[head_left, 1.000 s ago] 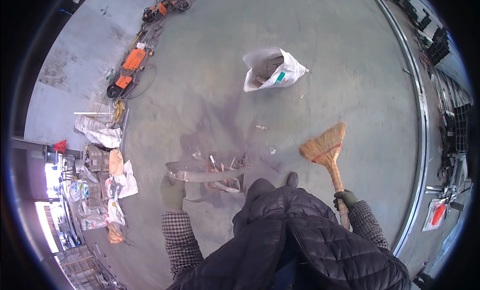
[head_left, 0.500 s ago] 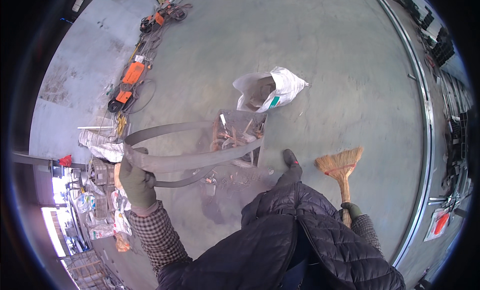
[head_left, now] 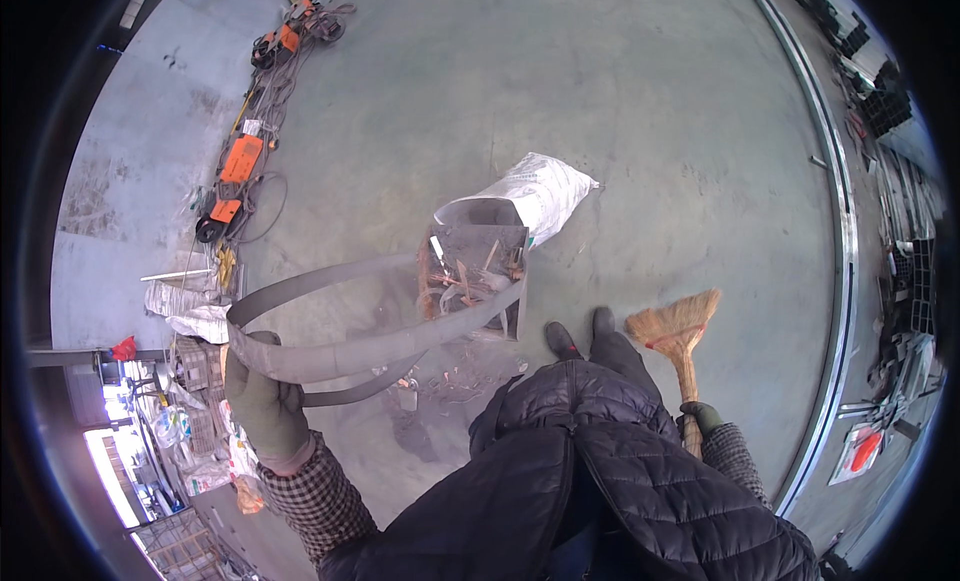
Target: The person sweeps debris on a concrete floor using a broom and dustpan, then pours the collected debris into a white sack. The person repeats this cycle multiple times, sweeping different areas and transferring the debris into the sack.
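The lower part of the dustpan (head_left: 505, 245) is crossed and partly hidden by its band handle (head_left: 330, 361), and the scraps (head_left: 465, 281) inside are too blurred to be told apart. The left end of the lower strap (head_left: 365, 389) is covered by the left hand (head_left: 268, 406). The mouth of the white sack (head_left: 545, 196) is partly blocked by the dustpan, so its contents cannot be made out. The broom (head_left: 685, 351) is gripped by the right hand (head_left: 702, 417), its butt end lost behind the black vest (head_left: 660, 481), which is cut off by the lower edge. Along the left edge of the floor (head_left: 600, 81), small clutter (head_left: 190, 431) cannot be identified.
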A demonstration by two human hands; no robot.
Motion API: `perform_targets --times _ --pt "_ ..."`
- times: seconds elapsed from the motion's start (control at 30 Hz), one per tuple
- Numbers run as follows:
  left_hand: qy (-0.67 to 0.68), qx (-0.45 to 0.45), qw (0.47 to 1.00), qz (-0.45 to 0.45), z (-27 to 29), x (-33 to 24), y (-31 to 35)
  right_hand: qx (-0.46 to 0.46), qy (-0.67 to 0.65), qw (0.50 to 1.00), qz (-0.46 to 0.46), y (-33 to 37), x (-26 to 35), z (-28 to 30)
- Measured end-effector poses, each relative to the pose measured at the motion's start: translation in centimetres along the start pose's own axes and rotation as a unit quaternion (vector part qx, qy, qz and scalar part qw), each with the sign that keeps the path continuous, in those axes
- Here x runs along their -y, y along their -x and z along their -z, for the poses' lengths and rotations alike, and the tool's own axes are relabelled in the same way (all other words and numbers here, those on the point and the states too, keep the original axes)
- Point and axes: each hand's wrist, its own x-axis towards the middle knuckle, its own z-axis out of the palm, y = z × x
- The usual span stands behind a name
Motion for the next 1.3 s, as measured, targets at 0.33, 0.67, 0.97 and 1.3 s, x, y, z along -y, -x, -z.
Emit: perform_targets --times 0.33,0.67,0.97,1.3 --pt "-0.073 -0.02 0.997 0.025 -6.3 -0.1 -0.4 0.013 0.073 0.997 -0.009 -3.5 12.8 1.8" --pt "-0.136 -0.01 0.99 0.046 -8.0 -1.0 -0.4 0.028 0.128 0.991 -0.006 -2.5 17.0 0.7" --pt "-0.199 0.003 0.978 0.059 -8.1 -2.2 -5.1 0.054 0.115 0.991 -0.03 -3.0 16.5 0.1" --pt "-0.208 0.135 0.962 0.117 -11.2 0.0 -12.2 0.022 0.113 0.993 -0.015 -2.0 17.3 0.1"
